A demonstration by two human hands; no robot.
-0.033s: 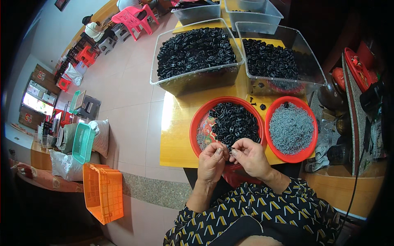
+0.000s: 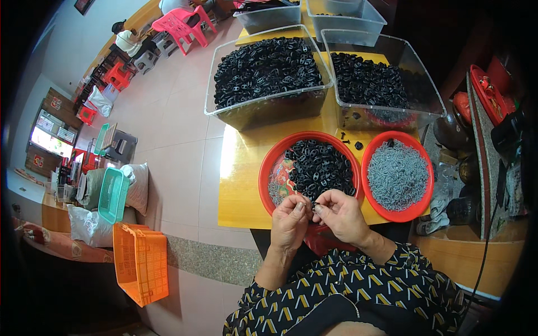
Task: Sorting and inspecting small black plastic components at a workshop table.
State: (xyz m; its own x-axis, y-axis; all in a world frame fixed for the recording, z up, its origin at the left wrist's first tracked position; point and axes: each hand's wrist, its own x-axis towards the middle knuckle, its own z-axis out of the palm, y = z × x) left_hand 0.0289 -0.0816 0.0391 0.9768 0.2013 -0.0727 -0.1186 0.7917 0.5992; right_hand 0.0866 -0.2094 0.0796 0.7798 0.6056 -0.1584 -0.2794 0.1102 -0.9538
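My left hand [image 2: 288, 223] and my right hand [image 2: 339, 217] meet at the near rim of a red round tray [image 2: 265, 168]. Fingertips of both are pinched together. Between my right thumb and fingers a bit of a small black plastic piece [image 2: 315, 205] shows. Whatever my left fingers pinch is too small and covered to make out. Many black oval pieces with holes [image 2: 319, 168] fill the tray's right side, and a few grey screws [image 2: 277, 192] lie at its left. To the right, a second red tray [image 2: 431, 185] holds a heap of grey screws [image 2: 397, 176].
Two see-through bins of black pieces, a left bin [image 2: 269, 106] and a right bin [image 2: 386, 111], stand behind the trays on the yellow table [image 2: 235, 190]. Loose black parts [image 2: 358, 145] lie between. An orange crate [image 2: 143, 263] is on the floor at left. A person [image 2: 131, 42] sits far off.
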